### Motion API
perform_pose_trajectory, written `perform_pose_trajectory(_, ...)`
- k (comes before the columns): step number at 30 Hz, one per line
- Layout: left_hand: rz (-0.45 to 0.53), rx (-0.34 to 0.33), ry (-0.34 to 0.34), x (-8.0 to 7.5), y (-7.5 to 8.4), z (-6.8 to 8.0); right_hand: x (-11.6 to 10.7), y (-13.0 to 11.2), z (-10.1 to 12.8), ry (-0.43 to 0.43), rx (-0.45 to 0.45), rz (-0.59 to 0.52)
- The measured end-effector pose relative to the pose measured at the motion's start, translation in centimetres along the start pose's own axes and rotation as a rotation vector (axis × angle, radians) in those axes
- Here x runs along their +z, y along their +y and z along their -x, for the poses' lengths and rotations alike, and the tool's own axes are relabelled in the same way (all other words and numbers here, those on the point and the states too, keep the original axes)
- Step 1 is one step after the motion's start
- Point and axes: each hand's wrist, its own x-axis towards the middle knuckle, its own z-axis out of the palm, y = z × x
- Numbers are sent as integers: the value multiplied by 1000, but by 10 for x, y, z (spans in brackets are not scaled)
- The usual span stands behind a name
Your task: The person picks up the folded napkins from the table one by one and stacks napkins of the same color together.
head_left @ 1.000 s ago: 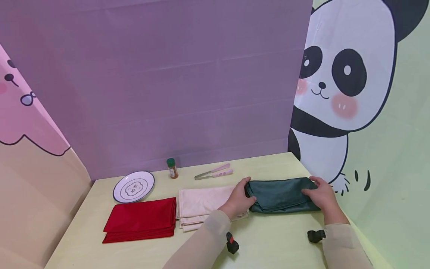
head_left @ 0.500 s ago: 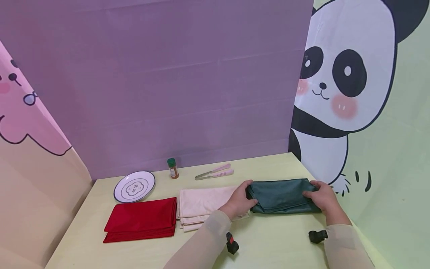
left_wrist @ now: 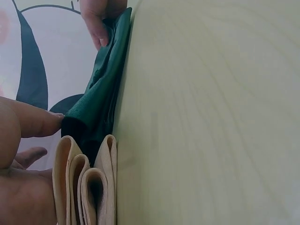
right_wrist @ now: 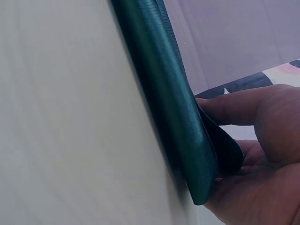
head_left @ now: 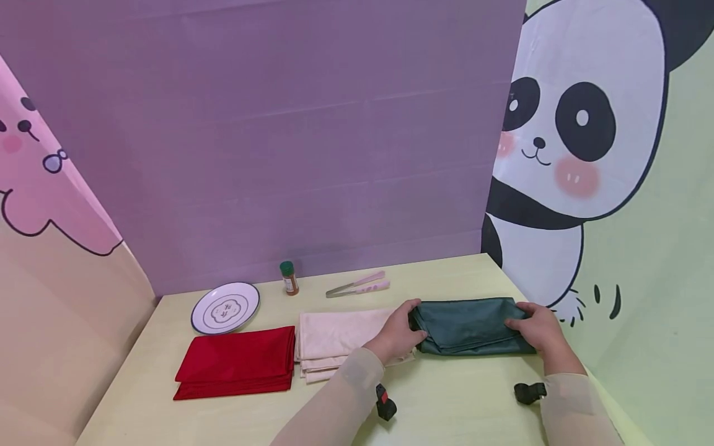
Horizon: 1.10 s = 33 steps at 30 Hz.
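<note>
A folded dark green cloth [head_left: 468,327] lies at the right of the table, next to the folded pale pink cloth [head_left: 340,334]. My left hand [head_left: 397,331] grips its left end, thumb on the near side and fingers at the back corner; the left wrist view shows the thumb [left_wrist: 40,119] touching the green fabric above the pink folds. At the other end my right hand [head_left: 538,325] holds the right edge. In the right wrist view, that thumb [right_wrist: 229,107] rests on the cloth's upper layer, and the other fingers are partly hidden by the fold.
A folded red cloth [head_left: 237,362] lies left of the pink one. Behind them are a white plate [head_left: 225,308] with a dark rim, a small green-capped bottle [head_left: 289,279] and tongs with pink handles [head_left: 359,285]. A purple backdrop [head_left: 312,155] stands behind the table.
The whole head view shifts slightly to the right. Both hands stay at the two ends of the green cloth, with hardly any movement.
</note>
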Motion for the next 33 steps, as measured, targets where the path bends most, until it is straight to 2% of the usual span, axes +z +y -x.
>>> perform_pose_trajectory(12,84,-28,4,-3,2,3,0,1,-2,25,-21,25)
perform_pose_trajectory(20,162,3,-3,-10,-3,6,2,-5,1,86,-46,36)
perform_pose_trajectory(28,129,104,38,-29,-13,14,4,-13,3,133,-95,46)
perform_pose_trajectory(33,62,122,77,-47,-13,27,9,-16,2,177,-144,43)
